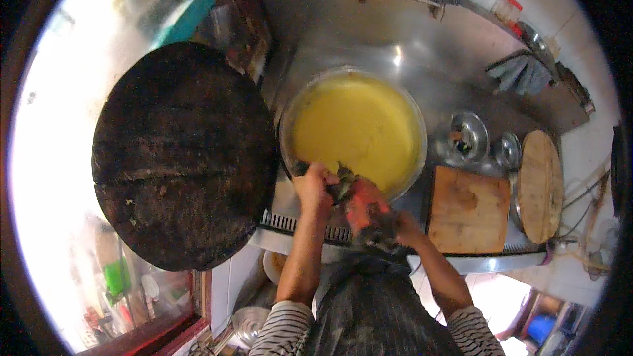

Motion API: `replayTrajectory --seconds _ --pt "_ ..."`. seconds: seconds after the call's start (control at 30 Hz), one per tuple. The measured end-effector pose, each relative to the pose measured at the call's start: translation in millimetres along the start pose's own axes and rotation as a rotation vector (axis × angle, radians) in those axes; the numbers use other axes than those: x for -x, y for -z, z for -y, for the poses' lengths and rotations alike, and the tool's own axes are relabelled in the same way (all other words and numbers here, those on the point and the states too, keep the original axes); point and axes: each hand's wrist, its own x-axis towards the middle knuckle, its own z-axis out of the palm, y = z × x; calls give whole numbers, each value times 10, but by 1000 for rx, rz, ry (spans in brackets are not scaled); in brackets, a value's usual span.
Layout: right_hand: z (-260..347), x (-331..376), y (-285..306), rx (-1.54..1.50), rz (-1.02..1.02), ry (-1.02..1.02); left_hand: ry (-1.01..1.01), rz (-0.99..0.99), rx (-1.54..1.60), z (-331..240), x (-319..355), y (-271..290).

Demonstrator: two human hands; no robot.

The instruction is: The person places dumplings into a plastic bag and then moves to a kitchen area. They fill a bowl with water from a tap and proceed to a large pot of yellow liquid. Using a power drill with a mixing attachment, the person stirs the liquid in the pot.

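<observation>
Over the near rim of a large metal pot [288,148], I hold a red-and-black thing [364,203] that looks like a hand-held power tool; its exact kind is unclear. My left hand [312,186] is closed round a dark part at its front left, and a black end [300,168] sticks out beyond the fist. Close to my apron, my right hand [407,232] is closed on its dark rear part, with the fingers partly hidden. Yellow liquid [356,128] fills much of the pot. The tool's front end is dark and blurred, and I cannot tell whether it touches the liquid.
A big dark round wooden lid [184,158] stands left of the pot. On the right are a wooden board [469,211], a round wooden lid [541,188] and metal bowls [484,135]. A grey glove [521,74] hangs at the back right, below a red-capped jar [508,8].
</observation>
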Motion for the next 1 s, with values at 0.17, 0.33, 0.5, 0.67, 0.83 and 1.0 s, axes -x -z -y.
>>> replayTrajectory --seconds 0.17,0.33,0.5,0.67,0.83,1.0 --pt "431 388 70 225 12 -71 140 173 82 -340 164 102" --pt "51 112 55 73 2 118 -90 -36 34 43 208 -57" --pt "537 446 188 39 -33 -37 31 82 145 -18 270 143" --pt "-371 151 -166 65 -98 130 -127 -46 -95 22 473 -245" --pt "-157 293 -142 -93 -100 0 77 14 119 -90 391 91" --pt "-333 102 -5 35 55 71 -134 -78 -67 -41 498 -164"
